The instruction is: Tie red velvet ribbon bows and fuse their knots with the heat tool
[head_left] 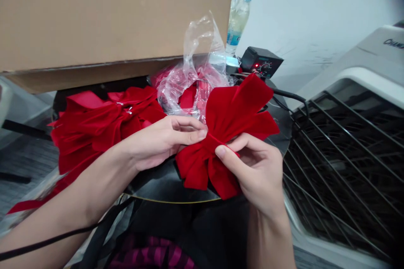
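- Well, the right hand [255,172] pinches the gathered middle of a red velvet bow [233,109] between thumb and bent forefinger.
- The left hand [164,143] sits just beside it, fingertips pressed against the bow's edge.
- Beyond the left hand, a heap of red velvet bows [104,126] lies on a black curved surface [170,187].
- Past both hands, a crumpled clear plastic bag [195,67] sits under a cardboard box [104,17].
- Right of the right hand stands a metal grille [341,168]; beyond the bow sits a black dial controller [260,62].
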A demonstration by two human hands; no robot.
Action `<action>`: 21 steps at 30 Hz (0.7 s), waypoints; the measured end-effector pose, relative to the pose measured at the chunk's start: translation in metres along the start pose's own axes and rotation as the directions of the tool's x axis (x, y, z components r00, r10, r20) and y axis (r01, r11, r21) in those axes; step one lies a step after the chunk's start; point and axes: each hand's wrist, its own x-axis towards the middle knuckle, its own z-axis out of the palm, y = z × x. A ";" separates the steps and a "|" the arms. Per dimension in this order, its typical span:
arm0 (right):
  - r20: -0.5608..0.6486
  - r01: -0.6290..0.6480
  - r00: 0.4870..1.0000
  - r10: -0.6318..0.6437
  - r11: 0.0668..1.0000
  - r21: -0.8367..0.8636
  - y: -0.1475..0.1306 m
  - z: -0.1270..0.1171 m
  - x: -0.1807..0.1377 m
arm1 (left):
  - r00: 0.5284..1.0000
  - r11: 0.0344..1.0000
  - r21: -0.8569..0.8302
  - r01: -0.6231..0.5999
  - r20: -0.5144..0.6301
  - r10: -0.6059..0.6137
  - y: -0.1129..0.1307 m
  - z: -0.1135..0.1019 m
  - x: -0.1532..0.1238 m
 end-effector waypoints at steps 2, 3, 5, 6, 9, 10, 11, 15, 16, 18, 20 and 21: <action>0.001 -0.013 1.000 0.013 1.000 -0.012 0.002 0.000 0.001 | 0.999 0.995 0.090 -0.037 -0.033 0.040 0.001 0.000 -0.001; 0.000 -0.018 1.000 0.018 1.000 -0.020 0.002 0.000 0.002 | 0.996 0.988 0.139 -0.063 -0.050 0.071 0.001 0.000 -0.001; -0.002 -0.027 1.000 0.026 0.999 -0.043 0.003 -0.001 0.002 | 0.988 0.963 0.243 -0.116 -0.067 0.136 0.001 0.000 -0.003; 0.000 -0.033 0.999 0.033 0.998 -0.057 0.003 -0.001 0.002 | 0.985 0.946 0.294 -0.135 -0.065 0.160 0.001 0.001 -0.003; 0.014 -0.037 0.999 0.039 0.993 -0.114 0.003 -0.003 0.001 | 0.977 0.897 0.408 -0.168 -0.054 0.208 0.001 0.003 -0.005; 0.015 -0.030 0.999 0.032 0.989 -0.146 0.002 -0.004 0.000 | 0.973 0.883 0.433 -0.181 -0.052 0.225 0.001 0.004 -0.006; 0.012 -0.016 1.000 0.019 0.984 -0.176 0.002 -0.004 -0.001 | 0.970 0.870 0.453 -0.195 -0.044 0.240 0.001 0.005 -0.006; -0.014 0.051 0.998 -0.057 0.965 -0.256 -0.002 -0.003 -0.008 | 0.970 0.837 0.500 -0.221 0.026 0.241 0.003 0.005 -0.006; -0.021 0.078 0.996 -0.087 0.959 -0.274 -0.004 -0.003 -0.010 | 0.972 0.834 0.507 -0.218 0.038 0.231 0.003 0.004 -0.005; -0.027 0.139 0.987 -0.157 0.931 -0.339 -0.007 -0.002 -0.013 | 0.978 0.834 0.514 -0.201 0.052 0.204 0.003 0.001 -0.004; -0.021 0.190 0.976 -0.219 0.889 -0.417 -0.009 -0.002 -0.015 | 0.983 0.838 0.514 -0.181 0.065 0.172 0.001 0.000 -0.001; -0.018 0.211 0.969 -0.246 0.866 -0.454 -0.010 -0.002 -0.015 | 0.983 0.840 0.512 -0.178 0.066 0.169 0.001 0.000 0.000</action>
